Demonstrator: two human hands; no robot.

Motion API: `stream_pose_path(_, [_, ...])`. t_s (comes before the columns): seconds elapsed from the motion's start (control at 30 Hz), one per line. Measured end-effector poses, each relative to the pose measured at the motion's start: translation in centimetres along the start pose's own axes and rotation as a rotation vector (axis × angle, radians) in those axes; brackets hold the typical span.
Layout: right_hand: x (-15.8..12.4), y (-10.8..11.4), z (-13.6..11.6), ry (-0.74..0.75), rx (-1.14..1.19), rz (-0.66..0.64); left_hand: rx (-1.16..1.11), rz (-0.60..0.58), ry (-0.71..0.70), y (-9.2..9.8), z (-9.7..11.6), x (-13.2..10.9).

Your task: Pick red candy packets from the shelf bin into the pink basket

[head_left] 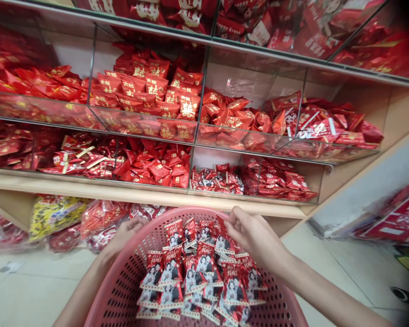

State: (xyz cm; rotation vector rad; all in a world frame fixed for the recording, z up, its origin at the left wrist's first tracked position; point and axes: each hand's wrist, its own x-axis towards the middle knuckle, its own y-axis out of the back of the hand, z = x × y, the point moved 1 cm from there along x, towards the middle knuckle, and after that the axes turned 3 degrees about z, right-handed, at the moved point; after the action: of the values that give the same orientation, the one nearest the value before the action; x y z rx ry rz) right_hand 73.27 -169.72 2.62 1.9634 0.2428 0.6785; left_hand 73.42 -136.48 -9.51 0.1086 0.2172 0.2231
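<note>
A pink perforated plastic basket [114,272] is in front of me, holding many small red candy packets [204,261] printed with a cartoon couple. My left hand [131,229] is at the basket's far left rim, its fingers curled and partly hidden behind the edge. Over the far right of the basket, my right hand [248,229] has thumb and fingers closed on one red packet [222,234] at the back of the pile. Beyond the rim, a shelf bin holds similar red-and-black packets [216,179].
Tiered shelves with clear dividers [199,100] hold red packets in several bins. A wooden shelf edge [146,194] runs just beyond the basket. Bagged goods [57,215], some yellow, lie underneath at left. Red packages [391,218] stand by the wall at right, on a tiled floor [341,268].
</note>
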Motion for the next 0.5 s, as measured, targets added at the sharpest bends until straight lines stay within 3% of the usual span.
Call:
stream_pose_path(0.2, [2.6, -0.4, -0.2, -0.106, -0.058, -0.040, -0.007, -0.006, 0.004, 0.1, -0.2, 0.1])
stream_pose_path(0.37, [6.6, -1.6, -2.6, -0.181, -0.262, -0.281, -0.013, -0.013, 0.015, 0.2, -0.7, 0.4])
stream_pose_path(0.5, [9.9, -3.6, -3.6, -0.253, -0.270, -0.395, -0.015, -0.023, 0.004, 0.2, -0.7, 0.4])
